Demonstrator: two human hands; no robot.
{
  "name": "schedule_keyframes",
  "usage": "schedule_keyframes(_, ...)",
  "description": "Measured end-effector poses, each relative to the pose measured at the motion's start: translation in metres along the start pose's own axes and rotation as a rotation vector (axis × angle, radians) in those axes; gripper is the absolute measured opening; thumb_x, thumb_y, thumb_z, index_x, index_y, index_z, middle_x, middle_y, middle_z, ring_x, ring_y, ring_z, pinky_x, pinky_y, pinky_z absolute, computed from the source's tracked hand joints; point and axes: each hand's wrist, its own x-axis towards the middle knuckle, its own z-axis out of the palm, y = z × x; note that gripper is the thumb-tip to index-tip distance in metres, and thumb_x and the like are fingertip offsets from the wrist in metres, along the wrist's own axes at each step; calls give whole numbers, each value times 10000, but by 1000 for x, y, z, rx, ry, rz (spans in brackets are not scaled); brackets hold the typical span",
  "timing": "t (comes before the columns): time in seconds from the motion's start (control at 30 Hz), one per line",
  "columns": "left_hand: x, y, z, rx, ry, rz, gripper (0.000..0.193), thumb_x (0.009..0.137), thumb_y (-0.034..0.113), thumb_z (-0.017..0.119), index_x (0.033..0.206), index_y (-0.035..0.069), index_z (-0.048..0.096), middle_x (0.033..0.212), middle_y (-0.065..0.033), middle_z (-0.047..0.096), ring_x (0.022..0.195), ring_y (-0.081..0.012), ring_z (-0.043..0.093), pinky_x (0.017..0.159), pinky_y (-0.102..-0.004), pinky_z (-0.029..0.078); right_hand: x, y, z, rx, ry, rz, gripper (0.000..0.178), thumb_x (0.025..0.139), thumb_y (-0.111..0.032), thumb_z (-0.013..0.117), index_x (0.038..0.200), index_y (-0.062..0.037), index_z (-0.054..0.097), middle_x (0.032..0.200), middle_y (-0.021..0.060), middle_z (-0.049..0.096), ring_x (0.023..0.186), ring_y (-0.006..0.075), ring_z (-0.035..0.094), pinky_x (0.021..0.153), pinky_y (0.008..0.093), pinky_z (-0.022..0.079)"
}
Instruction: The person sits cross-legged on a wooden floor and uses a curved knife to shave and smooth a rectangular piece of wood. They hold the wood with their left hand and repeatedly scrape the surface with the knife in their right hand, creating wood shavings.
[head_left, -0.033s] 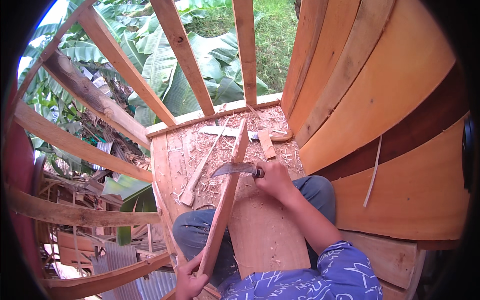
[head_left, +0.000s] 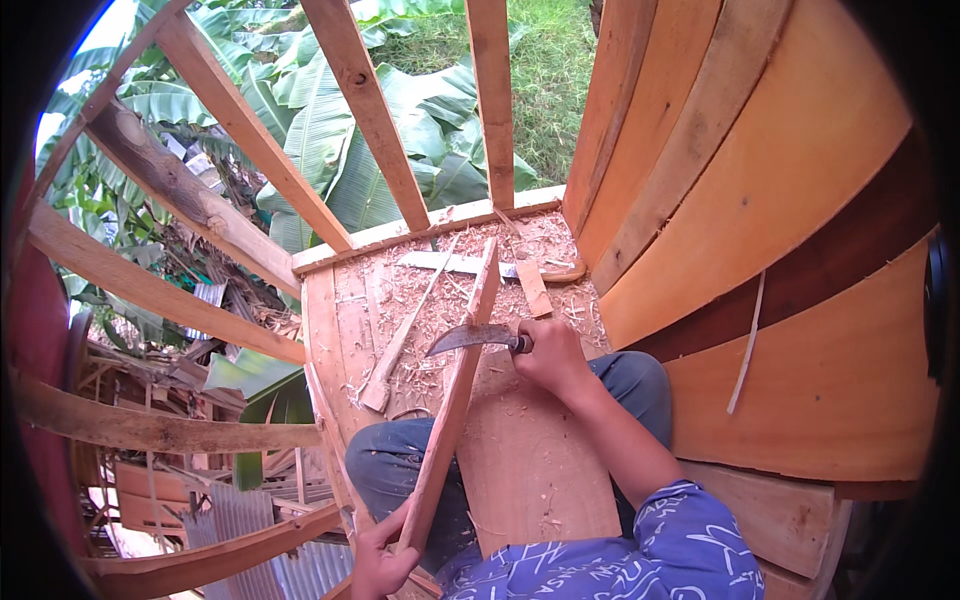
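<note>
My right hand is closed around the dark handle of a curved knife. Its hooked blade lies across a long wooden stick, which slants up and away from me. At the stick's near end, my left hand grips it low by my left leg. A wide wooden board rests between my legs, beside the stick. Just past the knife, a small flat wood piece lies over a long blade with a wooden handle.
Curly shavings cover the plank floor ahead. A thin wooden strip lies left of the stick. Upright wooden slats stand at the front and left, with banana leaves beyond. A plank wall closes the right side, a pale strip hanging on it.
The knife and my right hand have shifted very slightly to the right. The stick's far end has tipped a little right too. My left hand keeps its hold.
</note>
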Motion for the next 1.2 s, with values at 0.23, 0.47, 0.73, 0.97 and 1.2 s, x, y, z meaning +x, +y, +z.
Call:
schedule_keyframes(0.23,4,-16,-14,2,13,77,663,623,100,533,1259,-86,565,1098,-99,654,1015,-148,604,904,-285,462,-4,-4,1,-20,-60,-80,103,801,-139,647,789,-46,604,686,157,635,676,332,658,629,452,526)
schedule_keyframes(0.47,6,-40,-29,160,38,76,591,636,61,584,1210,-80,585,986,-117,685,949,-149,629,852,-301,494,-14,-4,7,-42,-66,-374,116,815,-155,635,755,-67,590,665,122,623,612,303,645,568,426,516)
schedule_keyframes(0.73,-6,-17,-13,141,14,88,611,653,26,586,1255,-76,568,1111,-123,673,1051,-167,613,925,-309,470,7,-5,-17,158,40,181,263,872,-278,663,868,-23,598,708,140,676,686,322,679,618,423,529)
schedule_keyframes(0.97,3,-24,-18,158,-61,153,604,659,43,570,1255,-57,575,1106,-182,688,1042,-190,643,910,-313,490,-30,-13,-34,100,49,-224,293,837,-317,698,810,-47,589,679,93,564,606,279,621,535,384,493)
schedule_keyframes(1.2,2,-25,-18,196,-126,190,631,655,38,577,1277,-66,555,1103,-171,684,1035,-180,637,912,-303,482,-47,-10,-48,203,60,4,242,900,-271,636,869,-32,606,741,140,624,663,326,633,590,416,502)
